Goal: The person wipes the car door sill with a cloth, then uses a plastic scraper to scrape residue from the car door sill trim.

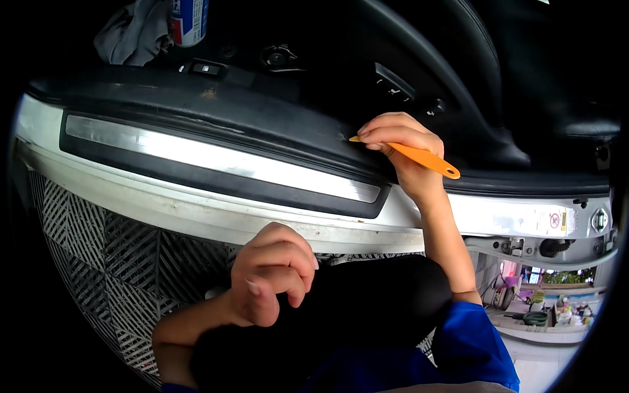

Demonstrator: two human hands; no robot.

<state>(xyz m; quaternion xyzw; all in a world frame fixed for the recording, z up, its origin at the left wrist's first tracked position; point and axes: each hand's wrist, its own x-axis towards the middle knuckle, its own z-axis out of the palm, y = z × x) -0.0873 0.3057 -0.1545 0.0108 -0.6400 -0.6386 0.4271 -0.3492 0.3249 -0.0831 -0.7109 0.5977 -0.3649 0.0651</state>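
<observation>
My right hand [403, 141] is closed around an orange plastic pry tool [426, 159], its holed wide end sticking out toward my wrist. The tool's narrow tip points left, at a pale scuffed spot [343, 137] on the black plastic sill trim [262, 121] of a car doorway. Whether the tip touches the trim I cannot tell. My left hand [275, 272] hangs in front of the white door sill, above my lap, fingers loosely curled and apart, holding nothing. Below the black trim runs a silver scuff plate [223, 160] in a black surround.
A blue and white spray can [189, 23] stands inside the car beside a grey cloth [134, 33]. Seat switches [393, 85] and the black seat lie beyond my right hand. Grey slatted floor tiles [85, 236] cover the ground outside. Cluttered shelves [570, 311] show at lower right.
</observation>
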